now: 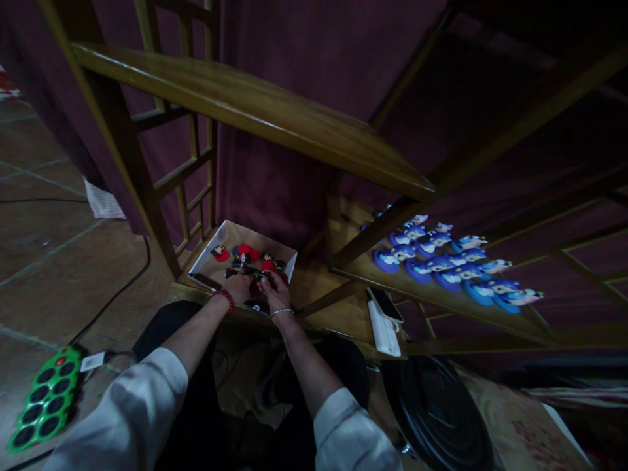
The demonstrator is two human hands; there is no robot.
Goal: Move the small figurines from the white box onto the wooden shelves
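Both hands reach down into a shallow white cardboard box (208, 260) on the low wooden shelf. Inside lie several small figurines (242, 256), dark with red round bases. My left hand (238, 288), with a red bead bracelet at the wrist, has its fingers bent downward among them; what they grip is hidden. Beside it, my right hand (276, 294), wearing a thin pale bracelet, has thumb and fingers closed around a small dark figurine (262, 277) near the box's front right. Its details are too small to make out.
Blue and white figurines (436, 265) stand in rows on a raised shelf at right. A phone (385, 304) lies by a white object (384, 332). A thick wooden shelf (255, 118) crosses above my hands. A green power strip (48, 399) and cables lie on the floor.
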